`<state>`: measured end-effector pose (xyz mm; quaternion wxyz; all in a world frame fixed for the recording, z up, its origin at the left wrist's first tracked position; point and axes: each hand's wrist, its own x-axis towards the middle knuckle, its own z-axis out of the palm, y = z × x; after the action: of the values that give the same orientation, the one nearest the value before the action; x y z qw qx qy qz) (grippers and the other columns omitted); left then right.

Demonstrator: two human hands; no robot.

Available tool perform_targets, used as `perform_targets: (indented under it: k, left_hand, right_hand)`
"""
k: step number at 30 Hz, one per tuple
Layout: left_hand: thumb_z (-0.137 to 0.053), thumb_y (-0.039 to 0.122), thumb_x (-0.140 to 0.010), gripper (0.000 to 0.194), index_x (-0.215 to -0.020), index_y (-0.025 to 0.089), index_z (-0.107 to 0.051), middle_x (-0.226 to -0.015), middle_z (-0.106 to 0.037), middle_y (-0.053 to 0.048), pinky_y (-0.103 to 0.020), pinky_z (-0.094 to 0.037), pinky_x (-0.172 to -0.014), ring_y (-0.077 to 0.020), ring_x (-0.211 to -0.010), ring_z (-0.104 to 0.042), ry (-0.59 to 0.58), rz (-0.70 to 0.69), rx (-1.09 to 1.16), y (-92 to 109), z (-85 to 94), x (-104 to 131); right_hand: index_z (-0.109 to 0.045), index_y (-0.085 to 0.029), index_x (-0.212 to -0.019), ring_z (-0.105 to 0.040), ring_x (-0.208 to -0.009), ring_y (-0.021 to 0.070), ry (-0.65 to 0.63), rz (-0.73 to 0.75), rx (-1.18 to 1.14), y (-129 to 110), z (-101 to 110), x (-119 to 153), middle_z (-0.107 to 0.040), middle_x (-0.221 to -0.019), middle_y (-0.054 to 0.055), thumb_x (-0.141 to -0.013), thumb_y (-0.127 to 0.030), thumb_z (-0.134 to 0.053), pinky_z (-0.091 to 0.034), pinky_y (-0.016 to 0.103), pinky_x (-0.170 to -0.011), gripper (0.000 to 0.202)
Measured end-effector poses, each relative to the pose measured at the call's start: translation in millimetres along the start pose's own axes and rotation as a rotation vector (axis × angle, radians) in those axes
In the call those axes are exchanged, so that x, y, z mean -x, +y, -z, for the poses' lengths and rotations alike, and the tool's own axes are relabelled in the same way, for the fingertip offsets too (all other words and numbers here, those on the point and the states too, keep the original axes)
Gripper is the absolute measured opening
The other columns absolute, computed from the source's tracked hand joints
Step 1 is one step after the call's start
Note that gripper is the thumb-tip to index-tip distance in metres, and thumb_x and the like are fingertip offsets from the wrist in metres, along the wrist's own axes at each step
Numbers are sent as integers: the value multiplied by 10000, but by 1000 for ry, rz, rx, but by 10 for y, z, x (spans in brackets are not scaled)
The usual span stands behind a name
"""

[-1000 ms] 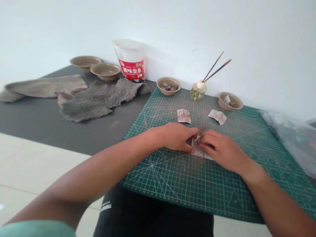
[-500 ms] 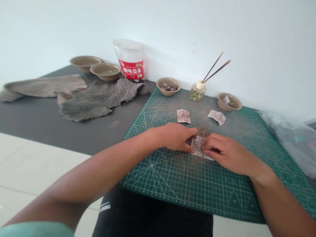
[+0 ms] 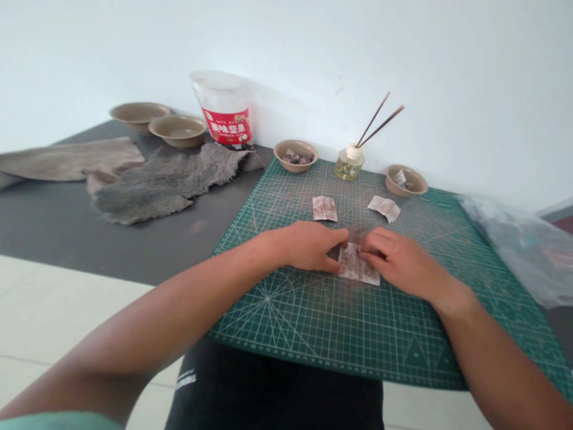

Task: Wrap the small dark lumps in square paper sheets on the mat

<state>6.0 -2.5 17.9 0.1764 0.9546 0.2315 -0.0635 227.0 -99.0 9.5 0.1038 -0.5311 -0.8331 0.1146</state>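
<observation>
A pale paper piece smudged with brown [image 3: 357, 267] lies on the green cutting mat [image 3: 313, 334]. My left hand [image 3: 316, 246] rests at its left side, thumb and forefinger apart on its edge, nothing held between them. Over its upper right part is my right hand [image 3: 398, 260], fingers pinched together; whatever they hold is too small to name. Brown powder is spread on the paper and on the mat just behind it. Two more smudged pieces, one on the left [image 3: 324, 209] and one on the right [image 3: 384, 209], lie farther back.
Along the wall stand a bowl of dark lumps [image 3: 295, 156], a reed diffuser [image 3: 349, 163] and a bowl with pale scraps [image 3: 406, 181]. Farther left are a nut tub [image 3: 226, 113], two stacked-looking bowls [image 3: 178, 131] and grey hide [image 3: 156, 185]. Clear plastic [image 3: 519, 245] lies right.
The view has shifted slightly, moving the scene left. My right hand has moved up from the paper's lower right part, uncovering its lower right corner. My left hand stays at the left edge.
</observation>
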Motion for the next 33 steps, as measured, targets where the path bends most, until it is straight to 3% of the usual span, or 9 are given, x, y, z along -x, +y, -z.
perform_targets:
  k: [4, 9, 14, 19, 24, 28, 33]
  left_hand:
    - [-624, 567, -845, 466, -1172, 253, -512, -937, -692, -49, -293, -391, -618, -259, -830, -654, -19, 1, 4, 0, -3, -3]
    - [-610, 563, -853, 467, -1189, 253, -516, -992, -697, -58, -303, -418, -682, -260, -879, -651, -24, 20, 11, 2, -4, -4]
    - [-611, 572, -850, 475, -1188, 252, -517, -963, -700, -55, -302, -413, -664, -259, -854, -651, -32, 6, 11, 2, -2, -4]
    - [-613, 556, -855, 441, -1160, 250, -523, -979, -696, -53, -299, -405, -652, -254, -858, -651, -13, 5, 11, -2, -9, -13]
    - [-618, 575, -850, 466, -1171, 252, -518, -938, -694, -48, -293, -402, -637, -250, -826, -652, -23, -5, 16, 2, 0, -5]
    - [-614, 560, -854, 453, -1171, 251, -516, -969, -694, -53, -298, -412, -665, -255, -860, -650, -15, 4, 13, 1, -1, -6]
    - [-620, 569, -845, 470, -1180, 258, -510, -964, -698, -50, -306, -423, -690, -259, -869, -649, -30, 0, 24, -5, -9, -5]
  right_hand:
    - [-626, -225, -888, -609, -844, 162, -124, 82, -79, 0, 22, 19, -618, -938, 14, -981, -240, -538, -454, 299, -765, 129]
    - [-611, -213, -871, -606, -816, 174, -5, -37, 17, -10, 24, 21, -614, -925, 23, -967, -243, -552, -447, 315, -748, 117]
    - [-633, -219, -873, -612, -814, 154, -123, 92, -29, -16, 24, 37, -621, -932, 15, -979, -224, -529, -449, 292, -737, 149]
    - [-614, -205, -871, -614, -824, 175, 6, -29, 67, -12, 15, 27, -617, -924, 29, -980, -242, -528, -449, 312, -745, 144]
    - [-644, -220, -903, -620, -844, 161, -114, 108, -24, -43, 10, 40, -629, -958, 21, -992, -246, -515, -461, 296, -762, 159]
    - [-645, -209, -901, -623, -835, 174, -44, 43, 20, -43, 4, 17, -634, -935, 30, -988, -266, -528, -464, 313, -757, 156]
    - [-650, -218, -943, -627, -860, 171, -108, 60, -47, 22, 55, 49, -653, -963, 28, -984, -260, -545, -480, 317, -785, 120]
